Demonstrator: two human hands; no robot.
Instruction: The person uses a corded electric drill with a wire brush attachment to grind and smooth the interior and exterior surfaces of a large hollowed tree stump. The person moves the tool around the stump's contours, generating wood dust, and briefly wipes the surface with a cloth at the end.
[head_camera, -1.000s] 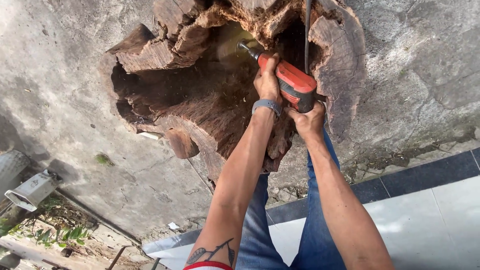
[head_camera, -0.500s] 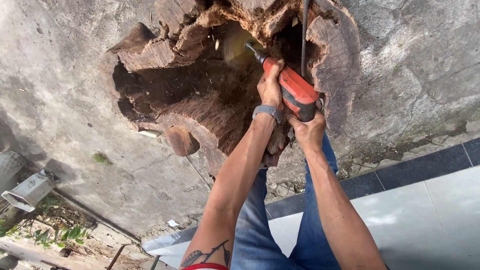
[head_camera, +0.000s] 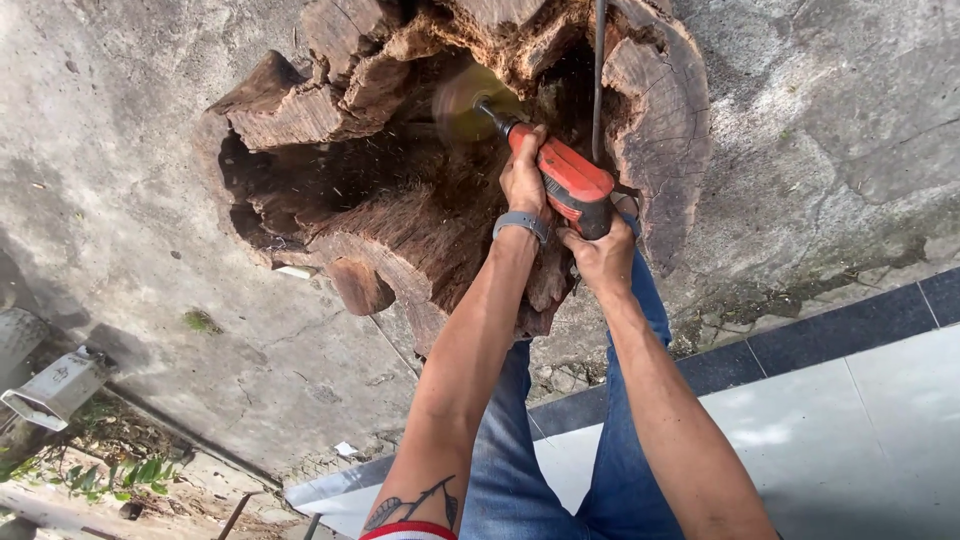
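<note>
On the concrete ground, largest to smallest:

Stump: a hollowed tree stump is seen resting on the concrete; it is judged very heavy, stiff and rough, with crumbly, splintery inner walls, and is not to be lifted by hand.

Power tool: a red and black power tool is held inside the hollow, just beside a dark cable; it is judged moderately heavy, rigid and prone to kick, so hold is best taken at two places, neck and rear handle.

Brush: a spinning, blurred yellowish disc at the tool's tip is pressed near the inner wood; it is not to be touched.

Left hand: the left hand is closed in a firm grip around the tool's front neck.

Right hand: the right hand is wrapped tight around the rear handle.
</note>
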